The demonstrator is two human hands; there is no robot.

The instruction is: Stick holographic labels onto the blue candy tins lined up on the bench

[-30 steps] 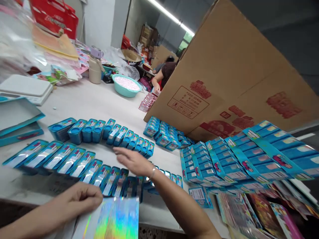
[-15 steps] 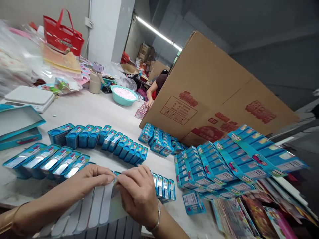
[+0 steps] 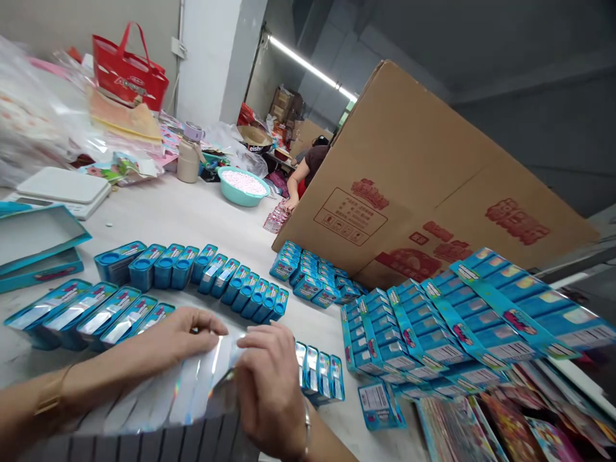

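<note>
Both my hands pinch a shiny holographic sticker sheet (image 3: pixel 192 391) at the table's front edge. My left hand (image 3: pixel 178 337) grips its top edge with thumb and fingers closed. My right hand (image 3: pixel 269 385) is closed on the same edge just to the right, peeling or holding a strip. Under and behind the sheet lie rows of small blue boxes (image 3: pixel 231 285) with foil labels, some hidden by my hands. More blue boxes (image 3: pixel 320 378) stand just right of my right hand.
A large cardboard box (image 3: pixel 414 186) leans at the right, with stacked blue boxes (image 3: pixel 433 321) before it. A teal bowl (image 3: pixel 240 186), a bottle (image 3: pixel 188 153), a white scale (image 3: pixel 62 189) and a red bag (image 3: pixel 128 74) sit farther back. Another person (image 3: pixel 308 170) works beyond.
My right hand came back from over the boxes to the sheet, and both hands now pinch its top edge. The sheet has bent and tilted up.
</note>
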